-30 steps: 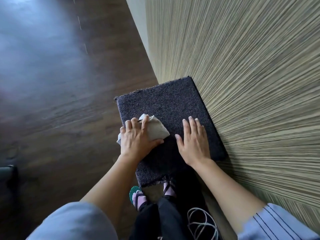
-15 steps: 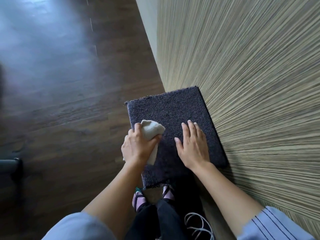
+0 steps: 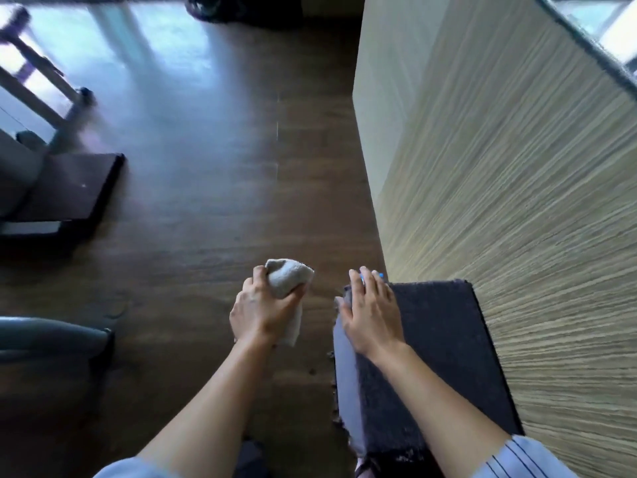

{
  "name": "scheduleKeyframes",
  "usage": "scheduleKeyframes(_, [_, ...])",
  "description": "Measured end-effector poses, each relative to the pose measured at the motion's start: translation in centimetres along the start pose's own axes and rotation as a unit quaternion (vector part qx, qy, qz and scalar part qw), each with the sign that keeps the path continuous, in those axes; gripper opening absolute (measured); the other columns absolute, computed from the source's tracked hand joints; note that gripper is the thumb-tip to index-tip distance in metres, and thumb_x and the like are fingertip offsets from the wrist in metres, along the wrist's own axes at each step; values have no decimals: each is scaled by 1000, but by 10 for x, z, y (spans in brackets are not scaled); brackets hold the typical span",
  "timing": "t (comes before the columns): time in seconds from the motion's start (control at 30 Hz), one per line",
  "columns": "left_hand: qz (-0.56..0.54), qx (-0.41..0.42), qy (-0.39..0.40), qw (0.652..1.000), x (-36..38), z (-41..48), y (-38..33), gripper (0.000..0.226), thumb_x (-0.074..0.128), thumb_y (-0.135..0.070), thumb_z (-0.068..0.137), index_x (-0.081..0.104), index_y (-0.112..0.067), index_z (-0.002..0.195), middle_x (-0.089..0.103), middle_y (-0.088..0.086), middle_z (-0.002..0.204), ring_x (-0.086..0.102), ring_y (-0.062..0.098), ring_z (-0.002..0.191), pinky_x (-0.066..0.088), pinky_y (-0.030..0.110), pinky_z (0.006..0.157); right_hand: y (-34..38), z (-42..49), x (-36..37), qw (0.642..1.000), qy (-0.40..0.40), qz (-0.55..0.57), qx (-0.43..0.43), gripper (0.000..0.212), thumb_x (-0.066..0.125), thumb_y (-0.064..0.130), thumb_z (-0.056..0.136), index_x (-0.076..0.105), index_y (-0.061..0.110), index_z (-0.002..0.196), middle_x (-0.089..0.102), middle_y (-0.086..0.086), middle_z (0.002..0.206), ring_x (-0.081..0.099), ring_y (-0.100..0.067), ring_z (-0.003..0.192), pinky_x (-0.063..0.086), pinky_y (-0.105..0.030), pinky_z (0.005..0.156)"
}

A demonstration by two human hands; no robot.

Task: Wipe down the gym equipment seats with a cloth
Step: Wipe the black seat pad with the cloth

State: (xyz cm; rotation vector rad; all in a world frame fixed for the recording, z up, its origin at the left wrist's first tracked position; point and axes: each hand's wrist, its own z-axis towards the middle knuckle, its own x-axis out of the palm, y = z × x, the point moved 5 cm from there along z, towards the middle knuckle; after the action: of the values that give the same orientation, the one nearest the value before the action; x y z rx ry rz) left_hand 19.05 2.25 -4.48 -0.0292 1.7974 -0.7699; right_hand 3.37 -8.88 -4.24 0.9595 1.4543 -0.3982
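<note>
— Where is the cloth?
— The pale grey cloth [image 3: 287,276] is bunched in the left hand [image 3: 262,307], over the wooden floor [image 3: 206,208], just left of the dark seat pad [image 3: 444,339] and apart from it.
— How do the fingers hold it?
— They curl round the bundle, thumb on its right side. A loose end hangs below the palm toward the wrist.
— And the right hand?
— The right hand [image 3: 370,313] lies flat on the far left corner of the pad, fingers straight and close together, gripping nothing. A small blue speck shows at the fingertips, too blurred to tell what it is.
— What about the pad itself?
— It has a rough, carpet-like top and a frayed left edge, and runs from the near edge of the view up to that hand. Its right side lies along a striped beige wall panel [image 3: 517,201].
— Anything further out?
— On the left a dark flat platform [image 3: 79,188] rests on the floor, with a slanted metal frame [image 3: 38,77] beyond it at the far left and a grey padded piece [image 3: 48,336] nearer. A striped sleeve [image 3: 527,457] covers the right arm at the near edge
</note>
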Motion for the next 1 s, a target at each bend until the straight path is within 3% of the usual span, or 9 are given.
scheduleKeyframes(0.1, [-1,9,3,1000,-38,44,27,73,53,-80,61,47,-30,113,61,-1,110,60,26,104,49,39,81,56,32,3,1000,0,4,-5,59,37,41,96,36,7,145,33,-18,151,29,-36,140,24,-48,113])
scheduleKeyframes(0.2, [0,21,5,1000,-77,94,54,73,55,-79,62,47,-31,116,61,0,111,60,26,105,49,38,82,114,69,7,1000,-21,20,11,61,37,43,87,57,3,127,56,-22,131,53,-41,120,45,-53,96])
scheduleKeyframes(0.3, [11,38,8,999,-114,142,76,73,56,-78,62,46,-32,118,59,-1,112,59,26,106,48,38,83,170,102,10,999,-19,29,23,60,36,43,82,64,2,116,64,-22,118,62,-41,107,51,-52,84])
scheduleKeyframes(0.47, [12,35,12,999,-156,219,90,75,58,-78,63,47,-30,120,59,2,113,59,28,107,47,38,84,238,158,7,999,-21,25,15,64,32,46,87,54,6,131,52,-19,137,47,-37,128,40,-49,101])
scheduleKeyframes(0.63, [-3,28,21,999,-162,309,78,74,61,-76,64,45,-32,122,57,2,111,59,27,106,46,36,84,260,242,3,999,-33,14,19,70,24,50,86,54,5,131,52,-20,136,47,-37,128,41,-49,102])
scheduleKeyframes(0.83, [-16,17,33,999,-143,435,29,72,62,-75,64,46,-35,122,57,3,111,59,26,106,45,35,86,260,383,-14,1000,9,-8,-13,60,29,46,98,28,11,148,26,-12,155,19,-28,145,17,-41,116])
scheduleKeyframes(1.0, [-26,5,11,1000,-149,546,-30,72,61,-76,64,45,-37,122,56,1,109,59,25,106,45,34,85,263,516,-51,1000,-13,-18,-21,74,15,51,88,41,8,142,40,-15,148,32,-32,139,26,-44,112])
